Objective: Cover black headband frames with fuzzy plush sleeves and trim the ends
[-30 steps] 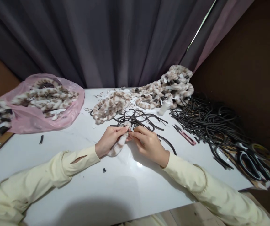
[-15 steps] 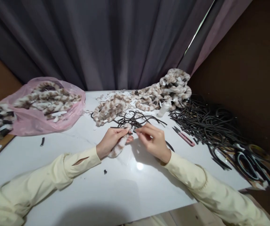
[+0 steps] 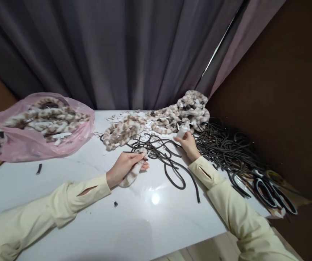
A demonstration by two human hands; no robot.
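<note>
My left hand (image 3: pixel 125 166) is closed round a strip of white-and-brown furry tube (image 3: pixel 133 175), pinched between thumb and fingers near its upper end. A dark cord end shows beside that thumb. Farther right, my right hand (image 3: pixel 188 145) has its fingers round a small whitish bottle (image 3: pixel 183 130), which stands at the edge of the furry pile. Dark rubbery cords (image 3: pixel 169 163) lie loosely on the table between the two hands. Just behind the left hand rests a bundle of furry loops (image 3: pixel 123 131).
A pink plastic bag (image 3: pixel 75 145) of furry loops sits at the left. More furry loops (image 3: pixel 192 108) are heaped at the back. A large tangle of dark cords (image 3: pixel 226 145) and big scissors (image 3: pixel 266 194) lie right. Short black pieces (image 3: pixel 38 169) dot the white table (image 3: pixel 96 232).
My right hand has left the furry tube and moved right and away to the small bottle, closing on it. The left hand keeps its hold. The view has shifted slightly.
</note>
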